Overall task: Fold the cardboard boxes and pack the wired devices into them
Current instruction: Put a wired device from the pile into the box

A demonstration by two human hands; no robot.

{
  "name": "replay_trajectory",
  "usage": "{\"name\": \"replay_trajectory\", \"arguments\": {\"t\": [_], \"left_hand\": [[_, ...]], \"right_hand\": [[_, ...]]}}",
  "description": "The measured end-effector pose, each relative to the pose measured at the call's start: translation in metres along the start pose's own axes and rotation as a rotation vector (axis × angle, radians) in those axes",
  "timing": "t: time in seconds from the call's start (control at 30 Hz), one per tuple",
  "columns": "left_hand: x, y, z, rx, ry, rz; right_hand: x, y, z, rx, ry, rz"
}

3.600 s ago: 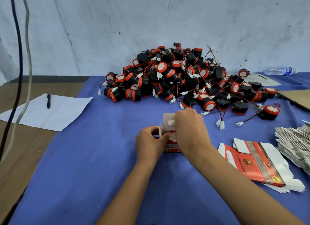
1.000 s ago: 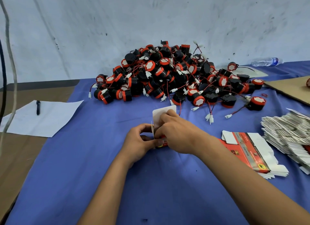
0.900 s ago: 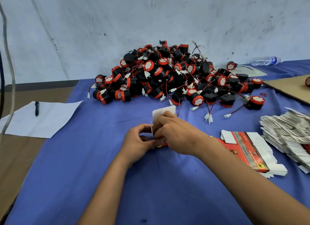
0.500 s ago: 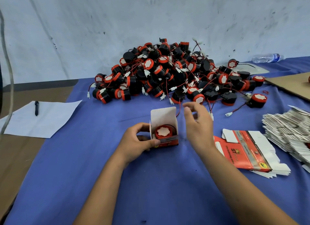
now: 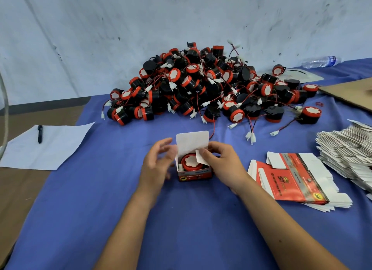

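Note:
A small red cardboard box (image 5: 194, 176) stands on the blue cloth, its white lid flap (image 5: 192, 142) upright. Inside lies a red and black wired device (image 5: 189, 163) with its white connector at the left. My right hand (image 5: 221, 163) pinches the box's right side flap and bends it over the device. Beside the box's left wall hovers my left hand (image 5: 159, 165), blurred, with its fingers spread and relaxed. Behind the box rises a large pile of wired devices (image 5: 207, 86).
Flat red and white box blanks (image 5: 291, 179) lie to the right, beside a tall stack of blanks (image 5: 348, 149). A white sheet (image 5: 46, 147) with a pen (image 5: 39, 133) lies at the left. A water bottle (image 5: 320, 61) and brown cardboard (image 5: 350, 92) sit far right.
My right hand came off the box, then returned to pinch the right side flap. My left hand let go of the box's left side. The device now lies in the open box.

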State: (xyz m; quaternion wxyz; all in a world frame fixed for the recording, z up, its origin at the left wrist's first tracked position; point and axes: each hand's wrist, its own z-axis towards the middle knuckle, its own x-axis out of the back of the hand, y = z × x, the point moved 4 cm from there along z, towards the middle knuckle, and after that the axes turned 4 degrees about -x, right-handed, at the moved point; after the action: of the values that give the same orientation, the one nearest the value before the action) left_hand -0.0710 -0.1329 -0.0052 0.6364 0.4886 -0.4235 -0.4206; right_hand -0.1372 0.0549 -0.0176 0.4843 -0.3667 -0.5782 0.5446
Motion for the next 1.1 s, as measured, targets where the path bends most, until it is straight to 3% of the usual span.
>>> {"name": "replay_trajectory", "arguments": {"t": [0.1,0.2,0.3,0.43,0.63,0.8,0.97,1.1], "left_hand": [[-0.010,0.009,-0.009,-0.278,0.076,0.330],[-0.025,0.007,-0.013,-0.266,0.149,0.320],[-0.026,0.004,-0.013,-0.233,0.283,0.361],[-0.027,0.004,-0.012,-0.210,0.340,0.379],[-0.027,0.002,-0.010,-0.171,0.281,0.304],[-0.028,0.000,-0.008,-0.089,0.224,0.167],[-0.026,0.002,-0.009,-0.050,0.218,0.137],[-0.028,0.021,-0.017,-0.261,0.249,0.353]], "right_hand": [[-0.002,-0.005,-0.004,0.006,-0.063,0.017],[-0.005,-0.009,-0.009,0.066,-0.108,-0.121],[-0.007,-0.009,-0.010,0.122,0.050,-0.294],[-0.014,-0.010,-0.014,0.142,0.283,-0.397],[-0.015,-0.012,-0.013,0.013,0.407,-0.357],[-0.019,-0.007,-0.012,-0.224,0.501,-0.089],[-0.017,-0.017,-0.014,-0.220,0.518,-0.312],[-0.011,-0.022,-0.010,-0.309,0.469,-0.286]]}}
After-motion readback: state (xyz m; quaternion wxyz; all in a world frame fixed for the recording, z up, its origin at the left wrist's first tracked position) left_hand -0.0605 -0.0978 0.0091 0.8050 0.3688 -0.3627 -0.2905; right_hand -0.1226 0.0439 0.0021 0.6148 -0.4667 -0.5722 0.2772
